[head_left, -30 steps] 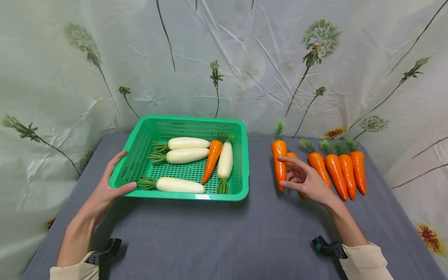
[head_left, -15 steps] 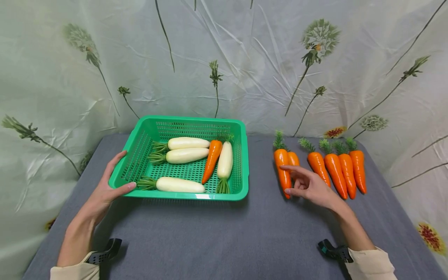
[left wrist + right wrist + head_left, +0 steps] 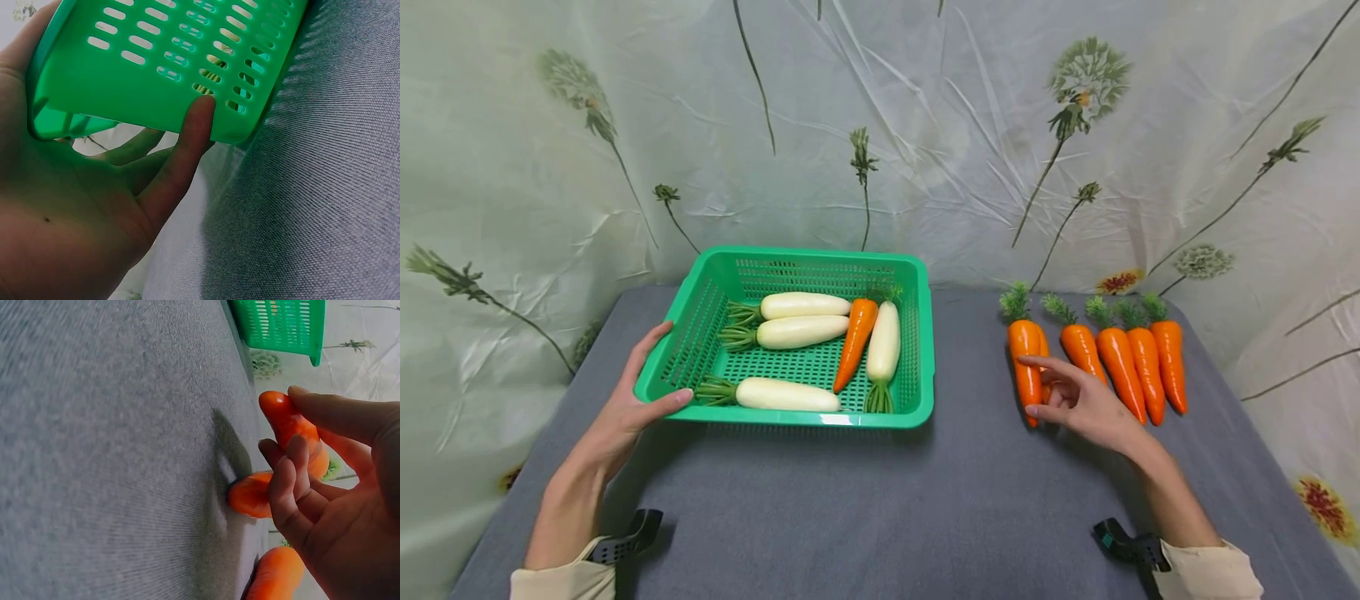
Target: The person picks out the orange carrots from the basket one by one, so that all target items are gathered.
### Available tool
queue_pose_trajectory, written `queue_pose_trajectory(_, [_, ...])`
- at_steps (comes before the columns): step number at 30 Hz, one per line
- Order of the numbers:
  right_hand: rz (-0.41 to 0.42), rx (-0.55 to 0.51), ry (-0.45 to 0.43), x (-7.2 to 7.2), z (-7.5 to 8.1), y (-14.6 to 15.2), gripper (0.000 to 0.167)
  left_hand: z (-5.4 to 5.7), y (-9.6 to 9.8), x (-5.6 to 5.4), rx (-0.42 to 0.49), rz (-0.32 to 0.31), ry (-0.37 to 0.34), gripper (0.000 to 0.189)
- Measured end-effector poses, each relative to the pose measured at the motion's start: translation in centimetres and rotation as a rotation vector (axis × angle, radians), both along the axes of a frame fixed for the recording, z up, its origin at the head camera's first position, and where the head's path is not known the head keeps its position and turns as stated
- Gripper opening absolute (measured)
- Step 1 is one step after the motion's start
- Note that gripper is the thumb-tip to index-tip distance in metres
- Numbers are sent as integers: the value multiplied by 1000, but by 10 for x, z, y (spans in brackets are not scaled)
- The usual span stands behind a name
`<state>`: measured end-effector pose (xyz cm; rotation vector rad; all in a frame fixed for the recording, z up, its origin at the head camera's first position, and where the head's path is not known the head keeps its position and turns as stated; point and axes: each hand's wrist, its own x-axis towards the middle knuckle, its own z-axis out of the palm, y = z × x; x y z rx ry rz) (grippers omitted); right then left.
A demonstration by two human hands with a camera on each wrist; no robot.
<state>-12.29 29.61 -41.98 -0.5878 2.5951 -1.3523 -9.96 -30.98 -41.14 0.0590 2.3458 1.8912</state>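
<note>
My left hand (image 3: 628, 407) grips the left side of the green basket (image 3: 922, 350), thumb at the rim and fingers on the outer wall, as the left wrist view shows. Inside the basket lie several white radishes (image 3: 801, 332) and one carrot (image 3: 856, 343). To the right, my right hand (image 3: 1090, 408) pinches a carrot (image 3: 1022, 354), leafy top pointing away. In the right wrist view its tip (image 3: 275, 405) stands off the cloth. Just behind it, a second carrot (image 3: 250, 495) is mostly hidden by the hand and the held carrot.
Several more carrots (image 3: 1122, 375) lie in a row right of my right hand, tops toward the back. Grey cloth (image 3: 865, 508) covers the table. A light curtain (image 3: 880, 125) with printed flowers hangs behind it. Each wrist wears a black band (image 3: 1131, 546).
My right hand has moved right and slightly toward me with the carrot, bringing it over the one behind, which is now largely covered. The left hand and the basket have stayed put.
</note>
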Motion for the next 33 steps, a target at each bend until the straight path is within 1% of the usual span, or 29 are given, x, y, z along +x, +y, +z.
queue_pose_trajectory(4, [-1, 17, 16, 0, -1, 2, 64, 1, 0, 0, -1, 0, -1, 93])
queue_pose_trajectory(7, [-12, 40, 4, 0, -1, 3, 64, 1, 1, -1, -8, 3, -1, 93])
queue_pose_trajectory(13, [-74, 123, -21, 1, 2, 4, 66, 1, 1, -2, -14, 3, 3, 93])
queue_pose_trajectory(17, [-110, 195, 3, 3, 0, 2, 68, 0, 1, -1, -9, 3, -3, 93])
queue_pose_trajectory(19, [-121, 207, 24, 3, -1, 1, 68, 0, 0, -1, -10, 6, -5, 93])
queue_pose_trajectory(25, [-111, 208, 44, 3, 0, -1, 67, 0, -1, 0, -1, 7, 2, 92])
queue_pose_trajectory(33, [-114, 255, 55, 5, 1, -2, 63, 1, 1, 0, 8, 1, 0, 92])
